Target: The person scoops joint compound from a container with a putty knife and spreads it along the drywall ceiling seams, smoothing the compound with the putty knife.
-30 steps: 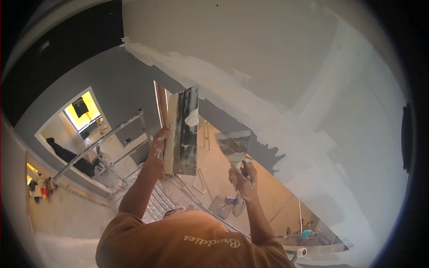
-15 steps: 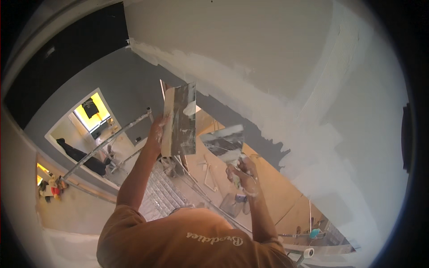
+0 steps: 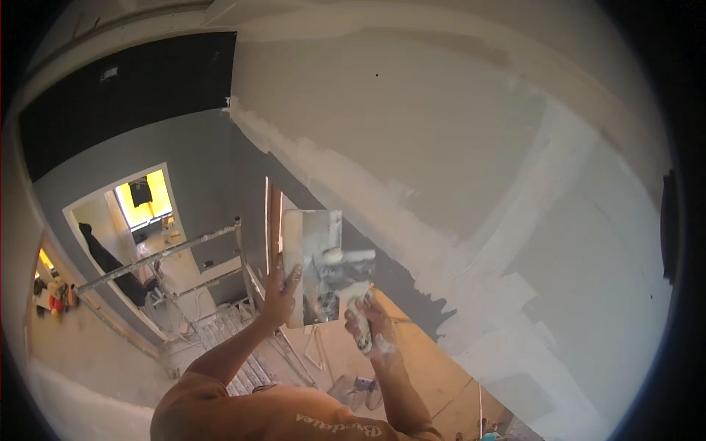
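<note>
We're two-handed here: our left hand (image 3: 281, 296) grips one wide blade (image 3: 315, 253), our right hand (image 3: 379, 327) one scraper (image 3: 356, 266), seemingly touching its face, beside the patchy wall (image 3: 434, 162), one doorway (image 3: 151, 239) beyond.

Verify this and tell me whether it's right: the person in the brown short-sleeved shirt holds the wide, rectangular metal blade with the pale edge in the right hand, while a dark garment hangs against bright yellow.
Wrong hand: in the head view, the wide, rectangular metal blade with the pale edge is in the left hand, not the right hand. The rest stands.
</note>
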`<state>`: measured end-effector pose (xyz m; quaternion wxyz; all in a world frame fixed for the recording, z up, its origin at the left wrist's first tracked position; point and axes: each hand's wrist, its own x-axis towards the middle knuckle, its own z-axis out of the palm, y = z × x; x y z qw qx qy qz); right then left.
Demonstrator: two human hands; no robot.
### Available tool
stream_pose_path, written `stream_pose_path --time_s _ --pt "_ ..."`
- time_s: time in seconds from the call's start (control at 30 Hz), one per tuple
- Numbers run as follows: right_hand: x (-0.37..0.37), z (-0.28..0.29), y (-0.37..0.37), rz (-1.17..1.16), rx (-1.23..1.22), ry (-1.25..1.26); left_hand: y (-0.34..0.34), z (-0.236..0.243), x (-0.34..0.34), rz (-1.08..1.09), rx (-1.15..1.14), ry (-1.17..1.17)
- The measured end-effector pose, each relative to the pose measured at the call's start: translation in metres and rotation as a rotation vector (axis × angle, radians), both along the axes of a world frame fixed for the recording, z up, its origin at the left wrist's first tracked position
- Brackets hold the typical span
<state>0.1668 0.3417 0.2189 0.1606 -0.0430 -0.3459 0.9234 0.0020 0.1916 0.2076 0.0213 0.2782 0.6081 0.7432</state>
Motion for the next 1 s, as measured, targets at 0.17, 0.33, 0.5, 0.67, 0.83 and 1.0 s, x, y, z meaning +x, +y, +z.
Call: stream_pose_path --time_s 0.17,0.33,0.5,0.67,0.83,1.0 --pt "-0.026 0.049 0.01 -0.065 0.172 0.163 -0.004 -0.073 -0.039 0.16 -0.059 0.434" --pt "-0.019 0.045 0.021 -0.534 1.444 0.212 -0.011 0.011 -0.027 -0.45 0.294 -0.67" --pt "-0.011 0.025 0.013 -0.637 1.949 0.082 -0.017 -0.022 -0.063 -0.539 0.392 -0.656" --pt "0.017 -0.024 0.039 -0.482 1.302 -0.016 -0.038 0.0 -0.059 -0.396 0.397 -0.462" --pt "0.034 0.007 0.011 0.012 0.132 0.027 -0.025 0.008 -0.055 -0.105 0.418 -0.335" --pt "0.011 0.013 -0.015 0.072 0.021 -0.075 -0.016 0.004 -0.039 0.022 0.259 -0.119"
